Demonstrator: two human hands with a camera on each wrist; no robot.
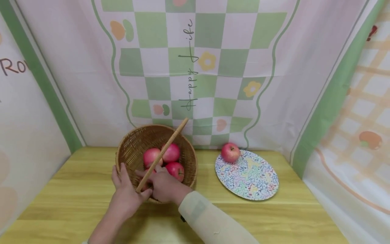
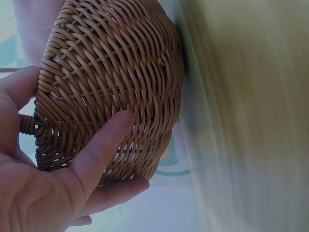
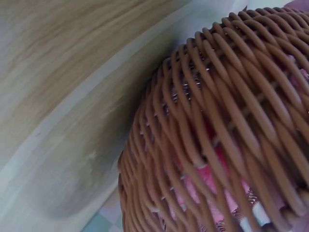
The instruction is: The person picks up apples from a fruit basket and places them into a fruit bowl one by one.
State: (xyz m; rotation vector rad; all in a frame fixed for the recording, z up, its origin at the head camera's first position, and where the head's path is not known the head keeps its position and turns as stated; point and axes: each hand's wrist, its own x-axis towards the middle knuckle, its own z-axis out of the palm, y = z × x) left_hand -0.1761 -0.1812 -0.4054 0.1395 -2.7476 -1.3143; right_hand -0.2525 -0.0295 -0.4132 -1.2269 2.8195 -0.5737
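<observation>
A round wicker basket (image 1: 129, 145) with a thin arched handle (image 1: 174, 135) stands on the table, several red apples inside. My left hand (image 1: 123, 200) holds it at the near left rim beside the handle's foot. In the left wrist view its fingers (image 2: 104, 150) spread along the woven outer wall, with the thumb at the rim. My right hand (image 1: 167, 186) reaches under the handle into the basket, fingers round an apple (image 1: 147, 185) that is mostly hidden. Three other apples, among them one at the right (image 1: 176, 171), lie by that hand. Red shows through the weave (image 3: 212, 188) in the right wrist view.
To the right lies an oval plate (image 1: 253, 179) with a multicoloured speckled pattern. One red apple (image 1: 230, 152) sits at its far left edge. A patterned curtain (image 1: 210, 84) hangs behind the wooden table (image 1: 76, 193), with more cloth along both sides.
</observation>
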